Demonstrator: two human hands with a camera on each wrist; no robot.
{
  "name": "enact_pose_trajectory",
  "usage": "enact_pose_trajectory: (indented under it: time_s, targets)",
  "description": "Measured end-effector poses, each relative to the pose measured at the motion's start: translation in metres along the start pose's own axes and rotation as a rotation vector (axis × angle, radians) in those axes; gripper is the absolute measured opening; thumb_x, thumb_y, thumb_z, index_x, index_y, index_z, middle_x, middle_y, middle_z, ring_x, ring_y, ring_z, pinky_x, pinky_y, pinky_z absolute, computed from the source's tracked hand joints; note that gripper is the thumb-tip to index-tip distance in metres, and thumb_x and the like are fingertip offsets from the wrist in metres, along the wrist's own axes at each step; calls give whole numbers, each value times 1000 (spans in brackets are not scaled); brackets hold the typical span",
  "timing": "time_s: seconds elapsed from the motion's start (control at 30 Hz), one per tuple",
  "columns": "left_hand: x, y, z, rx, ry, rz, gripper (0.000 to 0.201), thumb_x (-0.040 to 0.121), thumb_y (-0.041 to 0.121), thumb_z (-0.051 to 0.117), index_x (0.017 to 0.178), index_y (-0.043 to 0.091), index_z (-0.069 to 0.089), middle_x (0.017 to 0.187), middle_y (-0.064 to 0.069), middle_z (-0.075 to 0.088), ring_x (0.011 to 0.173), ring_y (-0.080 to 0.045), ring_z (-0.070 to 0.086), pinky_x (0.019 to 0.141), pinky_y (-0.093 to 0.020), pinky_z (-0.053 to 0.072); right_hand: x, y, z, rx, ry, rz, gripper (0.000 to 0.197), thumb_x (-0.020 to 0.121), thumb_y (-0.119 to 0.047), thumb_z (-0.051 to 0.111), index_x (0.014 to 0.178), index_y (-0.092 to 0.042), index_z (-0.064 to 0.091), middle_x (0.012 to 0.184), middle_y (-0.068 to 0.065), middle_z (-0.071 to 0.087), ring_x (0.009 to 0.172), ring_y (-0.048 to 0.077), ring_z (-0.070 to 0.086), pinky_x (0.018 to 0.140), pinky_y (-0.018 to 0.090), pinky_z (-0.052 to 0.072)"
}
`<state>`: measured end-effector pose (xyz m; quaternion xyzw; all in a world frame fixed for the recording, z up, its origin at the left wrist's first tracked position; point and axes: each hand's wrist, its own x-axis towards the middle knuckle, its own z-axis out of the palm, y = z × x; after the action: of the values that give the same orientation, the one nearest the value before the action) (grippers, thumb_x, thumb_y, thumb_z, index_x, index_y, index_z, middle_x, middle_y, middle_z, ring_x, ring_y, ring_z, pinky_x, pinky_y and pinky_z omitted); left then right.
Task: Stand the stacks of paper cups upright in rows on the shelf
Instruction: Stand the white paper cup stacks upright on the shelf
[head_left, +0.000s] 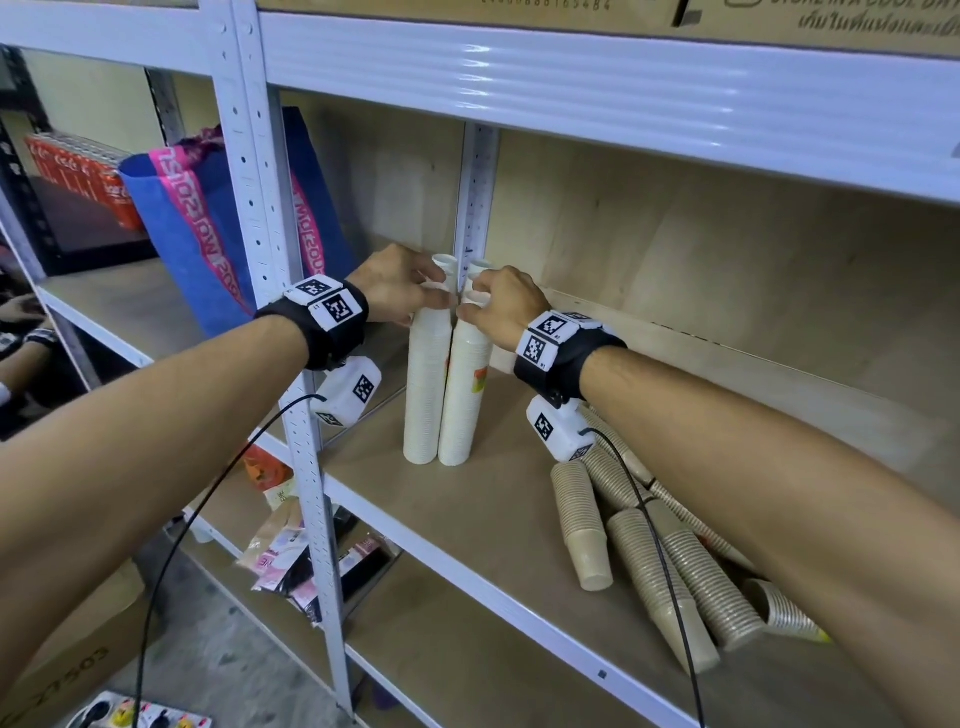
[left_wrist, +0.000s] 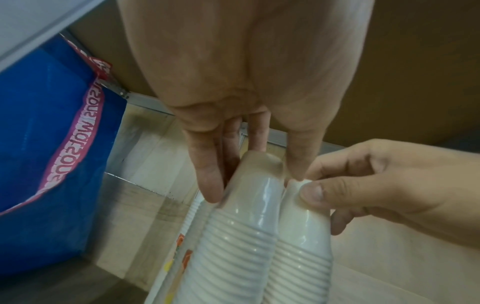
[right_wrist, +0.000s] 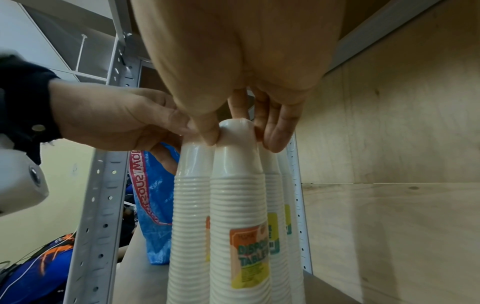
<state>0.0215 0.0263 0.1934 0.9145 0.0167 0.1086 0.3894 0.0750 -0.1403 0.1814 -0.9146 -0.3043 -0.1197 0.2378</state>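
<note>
Two tall white paper cup stacks stand upright and touching side by side near the back left corner of the wooden shelf board (head_left: 467, 525), just in front of the grey perforated metal upright (head_left: 475, 208). Left hand (head_left: 392, 291) grips the top of the left white cup stack (head_left: 426, 395), fingers (left_wrist: 207, 181) curled down over the top cup with the thumb on the other side. Right hand (head_left: 506, 306) pinches the top of the right white cup stack (head_left: 465, 400), thumb and fingers (right_wrist: 275, 131) closed round the uppermost cup; this stack carries an orange, yellow and teal printed label (right_wrist: 249, 257). More white stacks (right_wrist: 272, 185) stand directly behind the front pair (count unclear, partly hidden). A pile of brown kraft paper cup stacks (head_left: 649, 561) lies tipped on its side toward the right front edge of the same shelf, under the right forearm, well apart from the upright white ones. Blue woven bag with pink lettered trim (head_left: 208, 223) sits in the neighbouring bay left of the corner post. Both wrists wear black bands with black-and-white coded tags (head_left: 332, 306) and white camera units with black cables.
</note>
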Motion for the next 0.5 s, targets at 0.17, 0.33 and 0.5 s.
enact_pose_trajectory:
  time_s: [0.17,0.33,0.5]
  targets:
    - [3,0,-2,88,6,31,37,90,14,68,126,11,64,126,-6,62,98,-18,61,69,-24,54,2,0,-2,-16,-12,-15,33,89,-29,60,112,-7,68,131,7,60,119,24,56,93,31,48]
    - [4,3,-3,150,10,54,37,87,24,71,123,16,68,126,-1,63,102,-17,60,87,-34,54,2,0,-2,-22,15,-3,33,92,-29,60,116,-6,66,143,2,52,123,24,53,91,28,42]
    - [3,8,1,169,20,74,36,85,21,74,120,13,69,124,-4,64,97,-16,60,77,-30,55,6,0,0,-13,31,34,38,92,-30,60,122,-7,63,135,10,57,114,28,58,79,27,42]
